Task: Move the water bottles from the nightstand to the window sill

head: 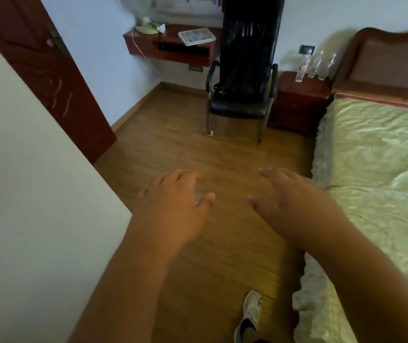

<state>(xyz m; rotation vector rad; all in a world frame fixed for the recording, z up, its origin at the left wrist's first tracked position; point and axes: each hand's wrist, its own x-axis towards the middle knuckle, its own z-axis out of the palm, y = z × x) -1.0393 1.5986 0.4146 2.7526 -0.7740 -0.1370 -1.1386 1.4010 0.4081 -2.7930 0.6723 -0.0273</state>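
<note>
Reaching forward, the left hand and right hand hang loose-fingered and empty, since the water bottles stand on the nightstand, well apart.

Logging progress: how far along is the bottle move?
Done: nothing visible; the water bottles stand on the nightstand beside the bed. In hand: nothing; left hand and right hand are both open, out over the floor. Left: every bottle. No window sill is in view.

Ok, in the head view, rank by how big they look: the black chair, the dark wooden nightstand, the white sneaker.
Largest to smallest:
black chair
dark wooden nightstand
white sneaker, though it is nearer the camera and partly cut off
</note>
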